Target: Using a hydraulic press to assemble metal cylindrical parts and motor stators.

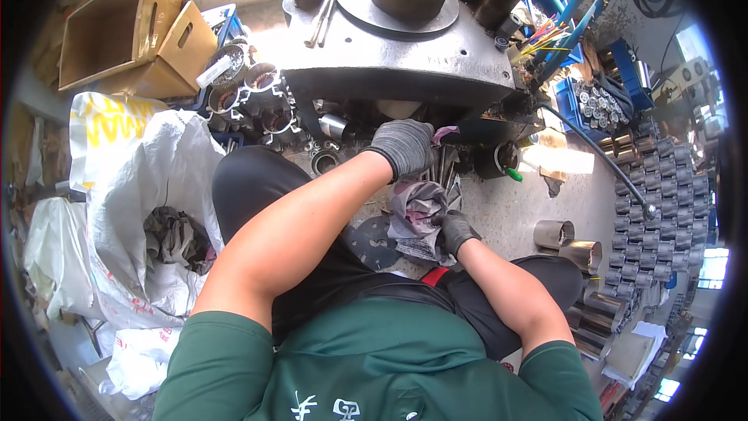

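My left hand (pixel 402 150), in a grey knit glove, is closed in front of the machine's lower opening. A small pink scrap (pixel 445 134) sticks out past its fingers; whether it is paper or thin plastic I cannot tell. Lower down, my gloved right hand (pixel 456 233) grips the edge of a crumpled, printed bag (pixel 411 246) with a pinkish inside, standing between my legs. Its contents are hard to make out. Several slim metal rods (pixel 446 168) lie just behind the bag. A dark round plate (pixel 369 242) is on the floor beside it.
A heavy machine (pixel 405 54) with thick columns stands ahead. On the left are a cardboard box (pixel 175 43), metal motor housings (pixel 261 78) and a white woven sack (pixel 125 210). Metal cylinders (pixel 654 203) are stacked at right; a green-handled tool (pixel 513 175) lies near the machine.
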`<state>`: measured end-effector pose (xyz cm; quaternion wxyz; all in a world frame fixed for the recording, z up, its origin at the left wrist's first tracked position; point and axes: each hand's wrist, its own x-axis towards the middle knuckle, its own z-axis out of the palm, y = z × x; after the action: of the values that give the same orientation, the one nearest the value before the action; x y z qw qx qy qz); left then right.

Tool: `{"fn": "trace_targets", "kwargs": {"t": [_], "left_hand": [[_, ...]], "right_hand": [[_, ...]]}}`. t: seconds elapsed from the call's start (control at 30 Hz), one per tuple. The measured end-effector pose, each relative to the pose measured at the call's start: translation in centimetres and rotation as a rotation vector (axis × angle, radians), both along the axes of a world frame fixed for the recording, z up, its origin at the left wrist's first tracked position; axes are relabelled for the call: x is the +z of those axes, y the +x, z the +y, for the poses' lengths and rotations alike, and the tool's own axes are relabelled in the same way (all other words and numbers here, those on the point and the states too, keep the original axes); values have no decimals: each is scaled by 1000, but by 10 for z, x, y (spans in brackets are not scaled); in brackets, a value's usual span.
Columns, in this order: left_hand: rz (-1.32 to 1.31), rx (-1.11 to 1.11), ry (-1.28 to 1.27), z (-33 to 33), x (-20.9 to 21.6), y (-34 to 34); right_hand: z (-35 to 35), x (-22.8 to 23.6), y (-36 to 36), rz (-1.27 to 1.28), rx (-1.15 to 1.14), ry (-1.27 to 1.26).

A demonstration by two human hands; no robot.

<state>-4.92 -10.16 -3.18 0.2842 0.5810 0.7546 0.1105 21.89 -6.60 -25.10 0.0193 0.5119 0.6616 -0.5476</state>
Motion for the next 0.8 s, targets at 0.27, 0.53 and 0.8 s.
{"fn": "trace_targets", "kwargs": {"t": [0.27, 0.53, 0.8], "left_hand": [[28, -5, -53, -2, -17, -2], [21, 25, -72, -11, -19, -15], [4, 30, -93, -11, -30, -17]], "right_hand": [[-4, 0, -7, -409, 303, 344], [-13, 28, -19, -393, 464, 415], [7, 37, -20, -162, 64, 350]]}}
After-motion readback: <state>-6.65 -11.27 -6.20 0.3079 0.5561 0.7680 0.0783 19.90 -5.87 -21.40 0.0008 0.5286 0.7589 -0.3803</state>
